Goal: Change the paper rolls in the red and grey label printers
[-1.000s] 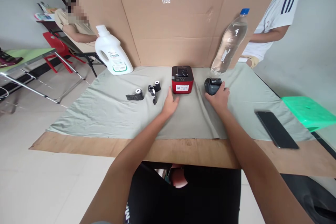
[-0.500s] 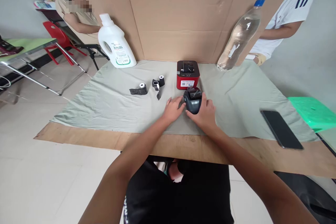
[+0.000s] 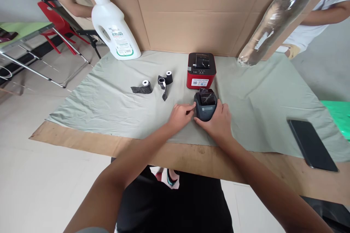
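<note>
Both forearms reach forward over the near edge of the table (image 3: 191, 154), converging on one small dark grey printer (image 3: 205, 107) that sits on the grey-green cloth (image 3: 115, 105), just in front of a red and black printer (image 3: 201, 70).

Right hand (image 3: 217, 123): palm down, wrist low to the cloth, fingers curled round the right and near sides of the dark grey printer, clasping it. Thumb lies against its front lower edge.

Left hand (image 3: 180, 116): palm down, knuckles raised, fingertips pressed against the left flank of the same printer. Whether it grips or merely touches cannot be told; the fingers are bent, not spread.

The printer stands upright on the cloth, its top cover showing a dark glossy roll or film in the bay.

Surroundings: two small black rolls (image 3: 153, 83) with white cores lie to the left, well clear of the hands. A white detergent bottle (image 3: 112, 29) stands at the rear left against the cardboard screen (image 3: 191, 7). A clear plastic bottle (image 3: 273, 18) leans at the rear right. A black phone (image 3: 313, 145) lies flat at the right, partly on the cloth, partly on bare board. Another person's arm (image 3: 325, 11) shows beyond the screen at right
</note>
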`<state>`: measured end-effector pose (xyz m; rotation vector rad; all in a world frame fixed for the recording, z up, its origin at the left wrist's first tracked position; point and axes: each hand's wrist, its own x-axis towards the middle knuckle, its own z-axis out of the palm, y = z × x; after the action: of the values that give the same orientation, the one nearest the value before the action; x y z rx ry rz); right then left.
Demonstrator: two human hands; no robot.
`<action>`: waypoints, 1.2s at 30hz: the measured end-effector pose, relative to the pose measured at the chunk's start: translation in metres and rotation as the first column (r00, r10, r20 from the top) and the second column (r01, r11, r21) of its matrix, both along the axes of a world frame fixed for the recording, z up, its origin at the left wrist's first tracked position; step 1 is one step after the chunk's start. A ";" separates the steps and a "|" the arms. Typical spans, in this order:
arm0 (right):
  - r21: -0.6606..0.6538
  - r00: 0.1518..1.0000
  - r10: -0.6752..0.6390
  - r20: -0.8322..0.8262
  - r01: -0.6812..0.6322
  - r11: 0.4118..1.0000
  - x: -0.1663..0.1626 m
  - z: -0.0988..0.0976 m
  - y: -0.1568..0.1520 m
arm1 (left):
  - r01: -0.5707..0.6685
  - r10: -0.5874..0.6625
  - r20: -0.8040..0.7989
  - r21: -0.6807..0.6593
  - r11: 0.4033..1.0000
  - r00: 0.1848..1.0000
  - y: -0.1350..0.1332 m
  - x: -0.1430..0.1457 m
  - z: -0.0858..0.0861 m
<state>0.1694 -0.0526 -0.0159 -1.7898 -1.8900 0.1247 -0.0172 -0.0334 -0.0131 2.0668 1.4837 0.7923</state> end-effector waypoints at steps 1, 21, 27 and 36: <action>0.008 1.000 0.005 -0.007 -0.005 1.000 0.000 0.000 0.000 | 0.003 -0.003 -0.007 -0.003 1.000 1.000 0.001 0.000 0.001; -0.049 0.999 0.031 -0.030 -0.032 0.998 0.000 0.009 -0.006 | -0.118 0.115 0.301 -0.011 0.993 0.947 0.006 -0.007 -0.004; -0.006 0.998 0.063 -0.027 -0.063 0.998 0.003 0.007 -0.004 | -0.136 0.140 0.300 -0.033 0.990 0.944 0.009 -0.008 -0.001; -0.060 0.984 0.085 -0.155 -0.095 0.994 0.006 0.009 -0.003 | -0.122 0.135 0.252 -0.066 0.990 0.958 0.009 -0.004 0.000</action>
<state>0.1757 -0.0555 -0.0073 -1.6869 -1.8775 0.3519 -0.0210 -0.0240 -0.0129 1.7679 1.4865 1.0196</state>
